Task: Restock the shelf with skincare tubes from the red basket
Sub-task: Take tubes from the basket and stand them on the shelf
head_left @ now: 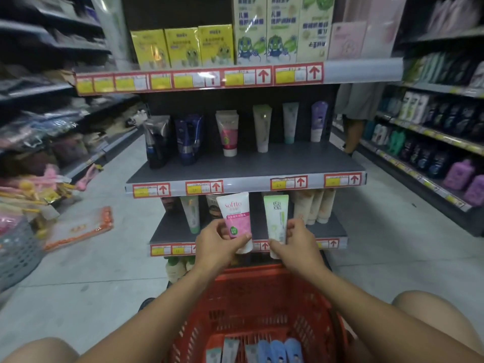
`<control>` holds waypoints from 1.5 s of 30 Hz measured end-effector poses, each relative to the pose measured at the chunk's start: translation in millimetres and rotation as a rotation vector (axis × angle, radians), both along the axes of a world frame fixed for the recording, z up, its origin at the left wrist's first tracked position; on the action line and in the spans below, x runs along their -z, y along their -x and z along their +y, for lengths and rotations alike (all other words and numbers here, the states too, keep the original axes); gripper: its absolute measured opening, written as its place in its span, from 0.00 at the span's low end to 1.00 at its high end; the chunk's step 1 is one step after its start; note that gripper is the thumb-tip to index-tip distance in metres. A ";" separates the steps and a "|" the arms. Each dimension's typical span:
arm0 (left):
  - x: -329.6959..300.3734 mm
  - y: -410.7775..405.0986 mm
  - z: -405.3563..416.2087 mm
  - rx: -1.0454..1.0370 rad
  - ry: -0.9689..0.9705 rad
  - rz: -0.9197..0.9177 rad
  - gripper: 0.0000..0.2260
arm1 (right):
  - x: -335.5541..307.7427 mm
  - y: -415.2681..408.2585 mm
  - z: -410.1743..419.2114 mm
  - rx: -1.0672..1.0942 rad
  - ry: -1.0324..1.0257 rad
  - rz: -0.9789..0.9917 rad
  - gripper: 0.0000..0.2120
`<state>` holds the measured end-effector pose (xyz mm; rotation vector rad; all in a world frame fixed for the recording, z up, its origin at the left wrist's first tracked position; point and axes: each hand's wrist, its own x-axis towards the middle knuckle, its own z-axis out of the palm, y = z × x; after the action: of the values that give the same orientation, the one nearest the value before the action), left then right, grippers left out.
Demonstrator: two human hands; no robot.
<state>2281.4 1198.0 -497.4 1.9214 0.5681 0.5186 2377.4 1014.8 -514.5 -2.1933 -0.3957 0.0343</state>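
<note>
My left hand (218, 244) holds a white and pink Softto tube (235, 216) upright, cap down, in front of the lower shelf. My right hand (298, 244) grips a white and pale green tube (276, 218), also upright, beside it. Both tubes hover above the far rim of the red basket (264, 292), which sits between my knees. Several more tubes (277, 351), blue and pale green, lie in the basket's bottom. The middle shelf (246, 166) carries a sparse row of standing tubes, among them a matching pink one (228, 133) and a green one (262, 128).
The lower shelf (162, 233) holds green and cream tubes at its back. The top shelf has yellow and green boxes (183, 47). A grey crate (15, 252) and an orange packet (78, 227) lie on the floor at left. A person (353, 119) stands in the right aisle.
</note>
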 end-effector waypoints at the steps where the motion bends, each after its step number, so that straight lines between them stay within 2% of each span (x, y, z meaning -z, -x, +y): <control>1: -7.7 -2.0 -0.7 -0.007 0.005 -0.018 0.23 | -6.8 -2.1 0.4 0.005 0.007 -0.017 0.23; 13: -71.6 -47.2 17.2 -0.044 -0.053 -0.152 0.27 | -80.7 -61.2 15.0 0.021 -0.112 -0.097 0.24; 25: -123.7 -117.0 65.1 -0.114 -0.176 -0.238 0.25 | -129.1 -129.7 49.4 0.002 -0.163 -0.182 0.24; 37: -101.1 -159.3 89.1 -0.102 -0.228 -0.184 0.25 | -113.6 -160.9 80.4 0.016 -0.123 -0.255 0.27; 41: -93.1 -160.3 88.4 -0.116 -0.275 -0.181 0.28 | -109.9 -158.1 81.9 0.043 -0.080 -0.268 0.29; 43: -89.5 -161.3 90.2 -0.152 -0.351 -0.150 0.31 | -109.0 -157.4 82.2 0.047 0.003 -0.285 0.26; 45: -86.6 -162.4 92.2 -0.174 -0.426 -0.080 0.31 | -108.6 -159.4 82.0 0.041 0.107 -0.292 0.21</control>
<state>2443.8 1290.2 -410.8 2.2491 0.6119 0.8804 2536.8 1096.8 -405.9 -2.3175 -0.5216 -0.2967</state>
